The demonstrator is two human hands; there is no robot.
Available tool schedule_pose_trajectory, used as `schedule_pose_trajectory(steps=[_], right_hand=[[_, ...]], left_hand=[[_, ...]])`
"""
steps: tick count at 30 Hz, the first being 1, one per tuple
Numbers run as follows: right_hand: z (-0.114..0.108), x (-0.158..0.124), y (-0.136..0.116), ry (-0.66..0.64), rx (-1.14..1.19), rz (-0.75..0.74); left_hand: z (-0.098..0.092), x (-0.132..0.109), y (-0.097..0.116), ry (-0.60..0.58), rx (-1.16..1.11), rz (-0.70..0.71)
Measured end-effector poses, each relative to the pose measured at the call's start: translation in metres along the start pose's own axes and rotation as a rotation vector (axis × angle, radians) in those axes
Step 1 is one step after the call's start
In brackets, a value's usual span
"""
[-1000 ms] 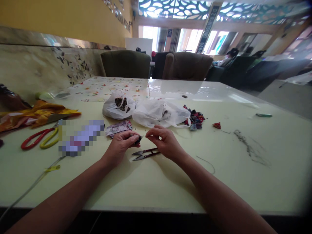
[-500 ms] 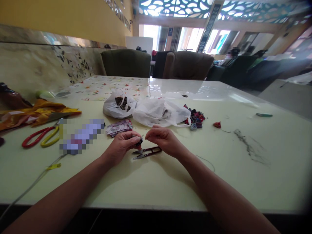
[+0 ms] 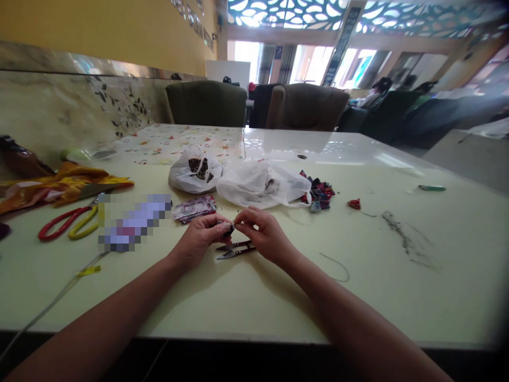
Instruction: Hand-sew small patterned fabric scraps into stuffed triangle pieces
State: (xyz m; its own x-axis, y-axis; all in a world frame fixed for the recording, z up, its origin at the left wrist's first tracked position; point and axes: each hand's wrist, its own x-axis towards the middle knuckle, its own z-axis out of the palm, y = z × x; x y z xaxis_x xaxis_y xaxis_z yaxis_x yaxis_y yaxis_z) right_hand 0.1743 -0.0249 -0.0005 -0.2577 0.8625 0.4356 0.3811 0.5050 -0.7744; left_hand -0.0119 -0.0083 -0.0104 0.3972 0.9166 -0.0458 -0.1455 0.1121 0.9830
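My left hand (image 3: 200, 237) is closed around a small dark fabric piece (image 3: 227, 228), held just above the pale table (image 3: 254, 297). My right hand (image 3: 264, 234) pinches at that same piece from the right, fingertips pressed together; whatever thin thing it holds is too small to make out. Black thread snips (image 3: 235, 249) lie on the table directly under both hands. A patterned fabric scrap (image 3: 193, 208) lies just beyond my left hand.
Two white plastic bags (image 3: 238, 181) sit behind my hands, one holding dark bits. A pile of coloured fabric pieces (image 3: 319, 192) lies to their right. Red-and-yellow scissors (image 3: 67, 223) and orange cloth (image 3: 59, 185) are at the left. Loose threads (image 3: 405, 239) trail at the right.
My right hand has moved left, and its pinched fingertips now meet the dark piece in my left hand. The left hand has stayed in place.
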Motion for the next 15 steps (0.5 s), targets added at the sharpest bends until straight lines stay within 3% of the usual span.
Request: schedule_pose_trajectory(steps=[15], right_hand=[[0.013, -0.005, 0.0, 0.011, -0.165, -0.138]], left_hand=[[0.007, -0.003, 0.001, 0.056, 0.081, 0.049]])
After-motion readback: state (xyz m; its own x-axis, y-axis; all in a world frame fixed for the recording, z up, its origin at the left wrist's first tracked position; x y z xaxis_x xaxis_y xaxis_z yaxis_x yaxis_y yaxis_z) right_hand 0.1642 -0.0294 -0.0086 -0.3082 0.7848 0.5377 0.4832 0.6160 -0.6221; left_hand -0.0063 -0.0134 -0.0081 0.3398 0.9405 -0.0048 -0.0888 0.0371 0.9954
